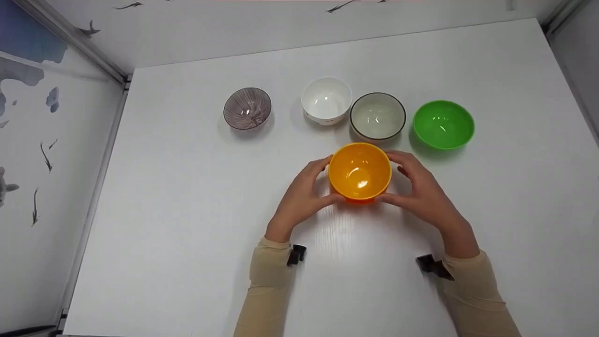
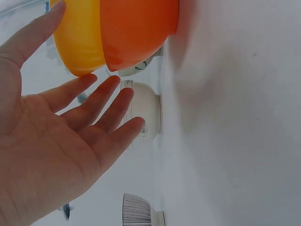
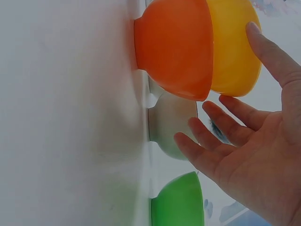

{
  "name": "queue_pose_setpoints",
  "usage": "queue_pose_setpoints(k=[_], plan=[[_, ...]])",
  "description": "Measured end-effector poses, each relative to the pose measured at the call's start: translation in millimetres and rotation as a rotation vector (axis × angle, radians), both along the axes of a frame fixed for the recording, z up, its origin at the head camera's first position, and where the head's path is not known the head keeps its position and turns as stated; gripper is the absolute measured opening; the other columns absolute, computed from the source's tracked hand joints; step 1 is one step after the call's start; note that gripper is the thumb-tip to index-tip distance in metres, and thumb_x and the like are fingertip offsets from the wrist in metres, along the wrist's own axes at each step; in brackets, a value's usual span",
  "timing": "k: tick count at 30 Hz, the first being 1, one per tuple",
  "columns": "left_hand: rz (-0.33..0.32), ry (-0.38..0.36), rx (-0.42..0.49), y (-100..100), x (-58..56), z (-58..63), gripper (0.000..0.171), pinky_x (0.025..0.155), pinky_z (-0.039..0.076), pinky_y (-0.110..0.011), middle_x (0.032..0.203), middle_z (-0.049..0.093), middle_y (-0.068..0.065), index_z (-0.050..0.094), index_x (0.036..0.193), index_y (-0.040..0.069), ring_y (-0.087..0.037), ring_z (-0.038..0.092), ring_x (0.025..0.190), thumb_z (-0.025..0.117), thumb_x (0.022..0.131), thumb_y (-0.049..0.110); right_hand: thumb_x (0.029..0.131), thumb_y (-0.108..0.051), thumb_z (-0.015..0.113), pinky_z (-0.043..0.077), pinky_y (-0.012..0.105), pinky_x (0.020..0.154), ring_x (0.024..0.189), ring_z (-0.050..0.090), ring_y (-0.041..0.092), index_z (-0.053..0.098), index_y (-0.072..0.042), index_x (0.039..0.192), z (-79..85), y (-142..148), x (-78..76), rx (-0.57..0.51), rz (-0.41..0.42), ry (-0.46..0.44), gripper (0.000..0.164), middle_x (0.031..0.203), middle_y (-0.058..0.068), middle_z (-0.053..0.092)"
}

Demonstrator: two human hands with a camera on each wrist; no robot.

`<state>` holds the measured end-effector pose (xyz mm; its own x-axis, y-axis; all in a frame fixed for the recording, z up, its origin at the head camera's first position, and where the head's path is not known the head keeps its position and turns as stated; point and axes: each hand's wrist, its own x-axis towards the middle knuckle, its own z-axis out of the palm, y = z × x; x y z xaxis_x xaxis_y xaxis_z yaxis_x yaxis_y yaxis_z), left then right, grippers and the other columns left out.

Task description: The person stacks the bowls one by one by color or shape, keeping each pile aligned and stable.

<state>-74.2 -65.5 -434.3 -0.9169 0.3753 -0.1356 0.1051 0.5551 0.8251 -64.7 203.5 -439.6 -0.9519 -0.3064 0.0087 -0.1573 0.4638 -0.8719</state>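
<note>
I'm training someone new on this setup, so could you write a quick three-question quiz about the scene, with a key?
1. True or false: the yellow bowl is partly inside the orange bowl.

2. In the head view, where does the green bowl stand?
A) Left of the purple bowl
B) Between the purple bowl and the white bowl
C) Farthest right of all the bowls

3. Which bowl do the left hand and the right hand both touch with the thumb?

Key:
1. True
2. C
3. The yellow bowl
</note>
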Motion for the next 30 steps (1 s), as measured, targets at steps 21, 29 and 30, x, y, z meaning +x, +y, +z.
queue_pose_setpoints(k=[21, 29, 30], plan=[[-0.003, 0.008, -0.059, 8, 2.8, -7.0, 0.085, 0.12, 0.039, -0.038, 0.154, 0.044, -0.003, 0.038, 0.153, 0.016, -0.02, 0.05, 0.136, 0.082, 0.083, 0.033, 0.076, -0.023, 0.088, 0.039, 0.059, 0.115, 0.14, 0.041, 0.027, 0.046, -0.012, 0.146, -12.8, 5, 3.0, 0.017, 0.0, 0.042, 0.083, 0.15, 0.008, 0.045], [-0.002, 0.015, -0.025, 8, 5.4, -10.0, 0.085, 0.117, 0.042, -0.036, 0.153, 0.046, -0.004, 0.038, 0.153, 0.015, -0.021, 0.052, 0.134, 0.082, 0.082, 0.031, 0.076, -0.025, 0.088, 0.041, 0.057, 0.114, 0.137, 0.045, 0.025, 0.049, -0.013, 0.145, -13.6, 4, 4.0, 0.039, 0.009, 0.064, 0.081, 0.146, 0.007, 0.05], [-0.001, 0.015, -0.019, 8, 5.6, -10.3, 0.085, 0.117, 0.043, -0.035, 0.152, 0.046, -0.004, 0.038, 0.154, 0.014, -0.021, 0.052, 0.134, 0.082, 0.082, 0.031, 0.076, -0.026, 0.088, 0.041, 0.057, 0.114, 0.137, 0.045, 0.026, 0.049, -0.014, 0.145, -13.4, 4, 4.4, 0.041, 0.01, 0.063, 0.08, 0.146, 0.007, 0.05]])
